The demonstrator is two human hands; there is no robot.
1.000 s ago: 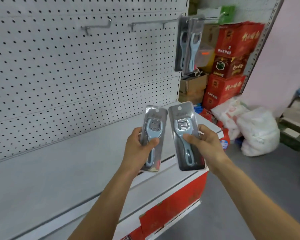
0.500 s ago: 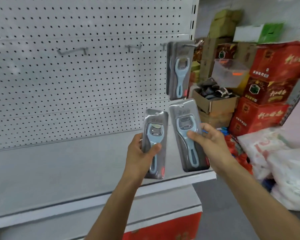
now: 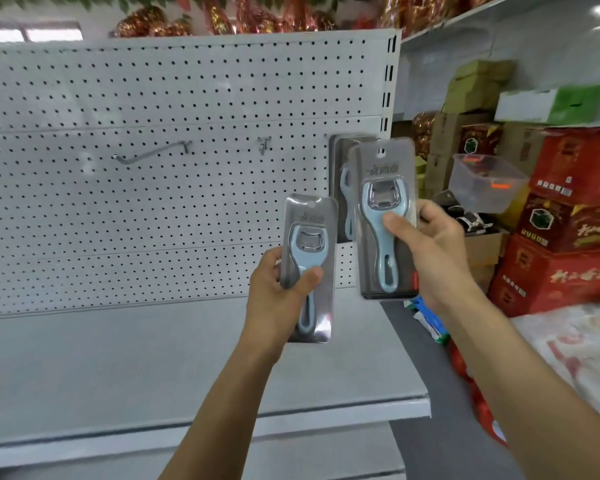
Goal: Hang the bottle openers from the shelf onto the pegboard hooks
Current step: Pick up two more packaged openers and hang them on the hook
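Bottle openers in shiny packs sit one in each hand, standing tall: my right hand (image 3: pixel 433 247) pinches one pack (image 3: pixel 385 220) up by the full hook, my left hand (image 3: pixel 278 296) grips the other (image 3: pixel 309 265) lower down. The middle hook (image 3: pixel 264 147) looks bare, up and left of my left fingers (image 3: pixel 307 277), so that hand is nearer.

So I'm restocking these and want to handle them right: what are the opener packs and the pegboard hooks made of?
Opener packs: seemingly glossy clear plastic over grey card, judging by glare; the opener's head looks like shiny metal, its handle matte pale-blue plastic. Pegboard hook: probably bare steel wire, thin and grey.
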